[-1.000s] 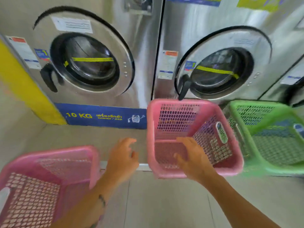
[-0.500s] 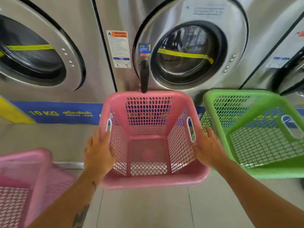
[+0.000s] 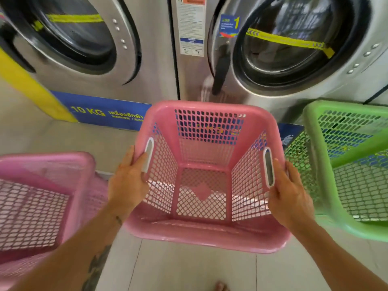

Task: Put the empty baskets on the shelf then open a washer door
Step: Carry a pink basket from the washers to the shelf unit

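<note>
at centre frame your left hand (image 3: 128, 181) and right hand (image 3: 287, 192) grip the pink basket (image 3: 203, 234); lifting carelessly, you could clip the green basket (image 3: 346, 225) just beside it.

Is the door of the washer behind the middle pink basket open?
No, the washer door sits shut in its frame, handle down.

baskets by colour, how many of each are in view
pink: 2, the middle pink basket held by the left hand and right hand, and the left pink basket
green: 1, the green basket on the right
total: 3
</note>
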A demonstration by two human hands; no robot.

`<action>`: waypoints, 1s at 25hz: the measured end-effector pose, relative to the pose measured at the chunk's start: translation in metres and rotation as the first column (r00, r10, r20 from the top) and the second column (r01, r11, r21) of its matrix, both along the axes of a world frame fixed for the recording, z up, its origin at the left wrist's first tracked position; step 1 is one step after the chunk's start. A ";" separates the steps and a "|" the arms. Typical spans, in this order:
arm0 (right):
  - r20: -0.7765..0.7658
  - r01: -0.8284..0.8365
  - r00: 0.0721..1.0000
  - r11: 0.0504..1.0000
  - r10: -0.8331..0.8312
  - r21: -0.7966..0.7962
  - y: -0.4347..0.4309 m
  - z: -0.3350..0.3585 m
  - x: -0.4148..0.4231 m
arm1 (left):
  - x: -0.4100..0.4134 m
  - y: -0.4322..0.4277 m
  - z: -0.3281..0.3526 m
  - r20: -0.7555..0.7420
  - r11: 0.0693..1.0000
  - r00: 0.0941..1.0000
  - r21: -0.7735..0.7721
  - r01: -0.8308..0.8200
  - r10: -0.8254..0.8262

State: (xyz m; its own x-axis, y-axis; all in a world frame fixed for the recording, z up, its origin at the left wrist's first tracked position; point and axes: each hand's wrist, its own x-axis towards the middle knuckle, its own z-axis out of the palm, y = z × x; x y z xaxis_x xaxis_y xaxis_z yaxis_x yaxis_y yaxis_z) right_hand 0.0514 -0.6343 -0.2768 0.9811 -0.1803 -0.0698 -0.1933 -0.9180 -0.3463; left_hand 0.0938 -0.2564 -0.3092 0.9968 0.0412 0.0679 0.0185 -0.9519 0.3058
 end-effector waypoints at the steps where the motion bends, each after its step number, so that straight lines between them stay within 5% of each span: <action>1: 0.004 -0.006 1.000 1.000 0.006 0.010 0.008 0.005 -0.008 | -0.013 0.011 0.003 0.004 1.000 1.000 -0.009 -0.016 0.016; 17: 0.026 -0.032 0.999 0.999 0.031 0.041 0.122 0.011 -0.078 | -0.138 0.116 -0.021 -0.017 0.976 0.984 -0.122 -0.180 0.180; 25: -0.111 0.003 0.994 1.000 -0.002 0.011 0.149 -0.050 -0.105 | -0.147 0.135 -0.064 -0.171 0.995 0.982 -0.044 -0.087 0.079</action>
State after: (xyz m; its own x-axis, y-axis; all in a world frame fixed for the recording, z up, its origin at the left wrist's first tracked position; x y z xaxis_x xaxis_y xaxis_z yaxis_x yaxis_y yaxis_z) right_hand -0.0540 -0.4854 -0.3269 0.9668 -0.1814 -0.1801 -0.2334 -0.9138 -0.3324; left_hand -0.0527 -0.1213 -0.3729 0.9868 0.1233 -0.1050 0.1521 -0.9280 0.3401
